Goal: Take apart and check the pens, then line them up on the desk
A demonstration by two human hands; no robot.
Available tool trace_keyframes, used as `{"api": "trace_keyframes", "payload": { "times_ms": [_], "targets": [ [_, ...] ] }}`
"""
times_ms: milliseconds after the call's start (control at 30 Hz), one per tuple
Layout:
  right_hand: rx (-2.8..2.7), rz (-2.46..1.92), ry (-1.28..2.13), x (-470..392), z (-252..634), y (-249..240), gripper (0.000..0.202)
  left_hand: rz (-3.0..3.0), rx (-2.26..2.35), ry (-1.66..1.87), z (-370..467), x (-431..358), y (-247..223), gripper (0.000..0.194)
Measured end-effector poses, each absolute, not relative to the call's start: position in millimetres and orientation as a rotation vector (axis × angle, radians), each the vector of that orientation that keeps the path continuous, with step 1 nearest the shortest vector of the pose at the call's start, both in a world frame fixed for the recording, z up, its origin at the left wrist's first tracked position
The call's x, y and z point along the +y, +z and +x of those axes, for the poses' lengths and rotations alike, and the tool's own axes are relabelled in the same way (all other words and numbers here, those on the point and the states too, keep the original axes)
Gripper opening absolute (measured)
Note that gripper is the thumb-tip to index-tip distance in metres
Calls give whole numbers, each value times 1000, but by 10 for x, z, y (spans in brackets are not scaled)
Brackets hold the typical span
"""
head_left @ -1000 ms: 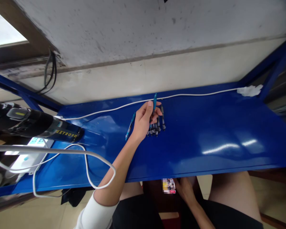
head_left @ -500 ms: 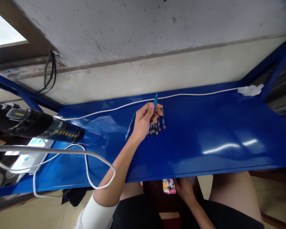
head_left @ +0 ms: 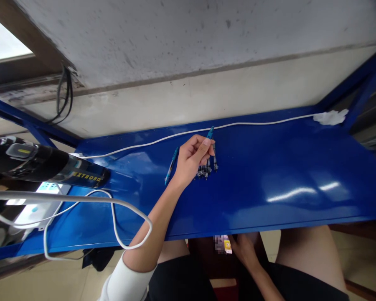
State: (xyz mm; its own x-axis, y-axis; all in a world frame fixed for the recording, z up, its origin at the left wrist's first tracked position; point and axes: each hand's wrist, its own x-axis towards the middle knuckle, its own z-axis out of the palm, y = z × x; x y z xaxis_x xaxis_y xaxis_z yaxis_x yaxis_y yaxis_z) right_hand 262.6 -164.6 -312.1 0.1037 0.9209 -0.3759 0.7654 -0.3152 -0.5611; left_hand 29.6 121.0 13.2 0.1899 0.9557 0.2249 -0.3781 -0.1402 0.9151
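Note:
My left hand (head_left: 194, 156) pinches a teal pen (head_left: 210, 132) between thumb and fingers, its top end pointing up and right. Beneath and beside the fingers, several dark pens (head_left: 207, 169) lie side by side on the blue table (head_left: 253, 167), partly hidden by the hand. Another teal pen (head_left: 171, 166) lies slanted to the left of my wrist. Below the table's front edge, my right hand (head_left: 242, 248) holds a phone (head_left: 223, 244) with a lit screen; its fingers are mostly hidden.
At the left are a black bottle (head_left: 87, 173) and a white power strip (head_left: 39, 209). A white cable (head_left: 156, 141) runs along the back, and a looped one (head_left: 125, 202) crosses in front of my left forearm. Crumpled white material (head_left: 330, 117) sits at the back right.
My left hand has turned slightly, and the teal pen in it has tilted and moved to the right. The picture on the phone screen has changed.

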Motion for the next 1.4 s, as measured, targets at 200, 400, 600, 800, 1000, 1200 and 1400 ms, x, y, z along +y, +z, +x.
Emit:
{"api": "trace_keyframes", "payload": {
  "times_ms": [200,400,600,800,1000,1200,1400],
  "targets": [
    [-1588,-2088,957,-1647,2648,-3205,59,1147,666,1297,285,1207,132,37],
    [-1457,-1973,907,-1564,2643,-2969,45,1083,659,1280,276,1209,140,37],
    [-1446,-1788,904,-1479,2595,-2087,43,979,563,1202,261,1215,167,39],
    [-1475,-1578,1031,-1509,2541,-986,29,1153,539,1011,260,1113,169,40],
    [-1347,-1437,899,-984,2392,-167,32,1165,572,956,429,1018,131,43],
    [-1449,-1393,839,-383,2301,3,38,1151,577,897,458,1000,126,34],
    [-1024,-1098,1477,-331,2246,-75,49,1311,511,869,405,1009,128,24]
  ]
}}
